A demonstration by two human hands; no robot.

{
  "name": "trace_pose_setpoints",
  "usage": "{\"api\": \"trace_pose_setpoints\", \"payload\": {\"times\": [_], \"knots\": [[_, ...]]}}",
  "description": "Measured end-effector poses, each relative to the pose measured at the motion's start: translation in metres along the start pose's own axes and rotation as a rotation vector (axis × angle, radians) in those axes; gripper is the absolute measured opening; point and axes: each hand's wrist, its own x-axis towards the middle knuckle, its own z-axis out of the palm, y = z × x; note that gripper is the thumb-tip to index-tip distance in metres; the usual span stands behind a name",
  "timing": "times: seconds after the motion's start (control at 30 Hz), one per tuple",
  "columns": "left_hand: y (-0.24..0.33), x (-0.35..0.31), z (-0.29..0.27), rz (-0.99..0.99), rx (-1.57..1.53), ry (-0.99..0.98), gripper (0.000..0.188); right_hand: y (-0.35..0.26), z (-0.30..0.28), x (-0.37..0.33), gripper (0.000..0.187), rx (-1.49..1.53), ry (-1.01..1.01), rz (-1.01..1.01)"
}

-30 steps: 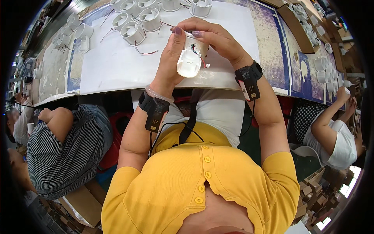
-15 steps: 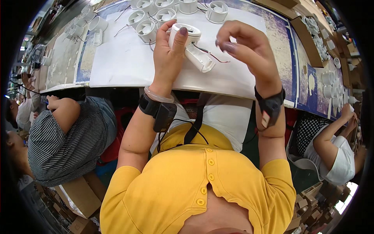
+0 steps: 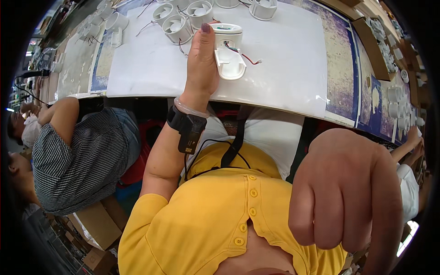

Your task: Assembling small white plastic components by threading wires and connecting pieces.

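My left hand (image 3: 201, 66) is closed around a white plastic fan housing (image 3: 230, 66) above the near part of the table. The thumb lies along the side of its round body. An open, trough-shaped handle half points toward me, and thin wires with a small connector come out where it joins the body. A bit of green shows inside the top rim. Large and close to the camera at the lower right, my right hand (image 3: 346, 188) shows its back, fingers curled downward. Whatever those fingers hold, if anything, is hidden.
Several white round fan units (image 3: 178, 28) with loose wires stand at the table's far side. A white sheet (image 3: 284, 59) covers the tabletop. At right is a cardboard box (image 3: 370, 48) of white parts. People sit on both sides, one in a checked top (image 3: 87, 160).
My right hand has left the area beside the fan housing and come up close to the camera at lower right. The housing has turned, its handle half now pointing more directly toward me.
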Motion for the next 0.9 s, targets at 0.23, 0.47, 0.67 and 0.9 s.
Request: {"api": "trace_pose_setpoints", "payload": {"times": [0.23,0.47,0.67,0.9], "knots": [[-0.001,-0.002,-0.002,0.010,0.018,0.016,0.069,0.007,0.003,0.012,0.022,0.173,-0.084,0.009],[0.001,-0.005,-0.007,0.016,0.031,-0.006,0.070,-0.003,-0.004,-0.004,0.021,0.098,-0.168,-0.024],[-0.005,-0.001,-0.007,0.013,-0.019,-0.022,0.065,-0.015,-0.017,-0.012,0.020,0.020,-0.230,-0.047],[0.000,-0.003,-0.004,0.012,-0.083,-0.045,0.057,-0.017,-0.031,-0.011,0.019,-0.069,-0.321,-0.069]]}}
